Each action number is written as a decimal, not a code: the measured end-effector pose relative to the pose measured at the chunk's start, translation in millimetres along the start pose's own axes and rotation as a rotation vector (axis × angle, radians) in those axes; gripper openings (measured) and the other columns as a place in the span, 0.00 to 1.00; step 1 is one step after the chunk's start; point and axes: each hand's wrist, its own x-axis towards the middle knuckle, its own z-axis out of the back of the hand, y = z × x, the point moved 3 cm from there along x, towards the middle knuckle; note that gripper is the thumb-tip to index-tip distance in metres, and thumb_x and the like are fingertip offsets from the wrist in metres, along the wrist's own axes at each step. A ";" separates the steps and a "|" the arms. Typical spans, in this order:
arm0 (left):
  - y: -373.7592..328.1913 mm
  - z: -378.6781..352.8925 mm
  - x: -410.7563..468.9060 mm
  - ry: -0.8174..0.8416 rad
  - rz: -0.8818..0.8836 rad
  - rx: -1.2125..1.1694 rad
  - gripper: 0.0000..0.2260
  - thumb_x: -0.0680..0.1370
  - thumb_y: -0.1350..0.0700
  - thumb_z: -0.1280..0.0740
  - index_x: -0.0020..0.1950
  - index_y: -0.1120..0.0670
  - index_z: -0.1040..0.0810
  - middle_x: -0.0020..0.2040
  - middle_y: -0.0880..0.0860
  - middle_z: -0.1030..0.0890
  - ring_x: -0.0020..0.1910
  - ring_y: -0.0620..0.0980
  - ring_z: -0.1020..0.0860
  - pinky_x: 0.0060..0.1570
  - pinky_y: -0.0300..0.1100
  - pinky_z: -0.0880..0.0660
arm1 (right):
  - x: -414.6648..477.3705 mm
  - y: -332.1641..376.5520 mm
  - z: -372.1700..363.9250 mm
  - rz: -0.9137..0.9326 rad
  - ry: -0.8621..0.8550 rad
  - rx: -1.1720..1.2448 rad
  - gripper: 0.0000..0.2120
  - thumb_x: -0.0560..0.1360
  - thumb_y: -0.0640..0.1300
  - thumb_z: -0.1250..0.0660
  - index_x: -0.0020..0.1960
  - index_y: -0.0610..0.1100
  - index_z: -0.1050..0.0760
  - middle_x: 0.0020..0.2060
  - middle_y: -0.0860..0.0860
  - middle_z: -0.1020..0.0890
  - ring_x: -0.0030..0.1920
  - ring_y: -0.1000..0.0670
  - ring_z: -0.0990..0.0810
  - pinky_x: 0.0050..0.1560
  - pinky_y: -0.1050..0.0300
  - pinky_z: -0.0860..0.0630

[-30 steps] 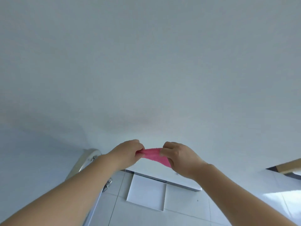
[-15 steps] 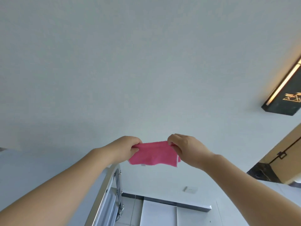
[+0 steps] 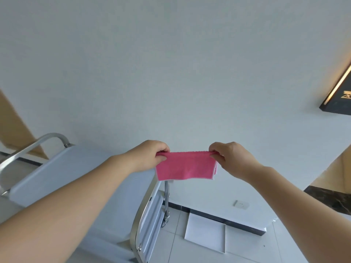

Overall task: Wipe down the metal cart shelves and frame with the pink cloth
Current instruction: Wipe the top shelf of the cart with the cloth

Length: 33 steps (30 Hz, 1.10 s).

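Observation:
A pink cloth (image 3: 185,167) hangs stretched flat in the air between my two hands. My left hand (image 3: 150,156) pinches its upper left corner and my right hand (image 3: 230,158) pinches its upper right corner. Below and to the left stands the metal cart (image 3: 76,179), its pale top shelf partly covered by my left forearm. Its curved handle (image 3: 38,144) rises at the far left, and a chrome frame post (image 3: 141,219) with lower shelves shows under the cloth.
A white wall fills the background, with a socket (image 3: 241,204) low down. A white panel (image 3: 206,232) lies on the tiled floor against the dark skirting. A lit black sign (image 3: 340,92) hangs at the right, above a dark marble ledge (image 3: 330,199).
My hands have drawn apart and spread the cloth wider. The view has dropped and swung, so the cart's top shelf and handle now show.

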 end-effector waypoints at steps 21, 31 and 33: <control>241.1 92.2 -147.2 0.072 0.173 -0.021 0.11 0.71 0.58 0.27 0.37 0.49 0.29 0.34 0.46 0.27 0.31 0.42 0.32 0.30 0.30 0.35 | 87.7 234.5 -157.3 0.065 0.131 0.057 0.09 0.80 0.40 0.40 0.51 0.43 0.21 0.44 0.51 0.24 0.41 0.48 0.26 0.45 0.51 0.25; 311.6 79.8 -130.5 0.172 0.128 0.072 0.05 0.72 0.52 0.28 0.46 0.48 0.20 0.33 0.44 0.29 0.33 0.43 0.31 0.35 0.39 0.35 | 107.3 253.7 -213.0 -0.029 0.216 -0.026 0.10 0.80 0.41 0.41 0.50 0.44 0.21 0.46 0.51 0.22 0.41 0.51 0.29 0.40 0.57 0.33; 314.4 70.5 -120.6 0.169 0.111 0.090 0.05 0.73 0.51 0.29 0.47 0.49 0.19 0.37 0.44 0.28 0.38 0.45 0.29 0.39 0.40 0.32 | 109.3 243.7 -220.3 -0.052 0.258 -0.043 0.10 0.80 0.41 0.42 0.51 0.44 0.21 0.45 0.52 0.23 0.41 0.50 0.27 0.39 0.57 0.32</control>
